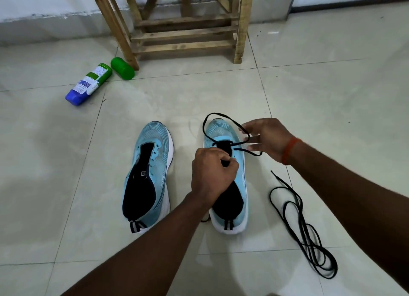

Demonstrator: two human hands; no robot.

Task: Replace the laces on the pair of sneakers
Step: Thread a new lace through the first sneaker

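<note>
Black lace runs through the toe-end eyelets of the right sneaker on the floor tiles. Limp, light, probably snags; best gripped near the tip. Left hand pinches the tongue. Right hand holds the loop, fingers blurred.

Left sneaker and right sneaker: light blue, ribbed lines at toes, black lining, white soles. Threaded lace and loose lace black. My wrist band orange. Bottle blue-white-green, cap green. Floor cream tiles.
</note>
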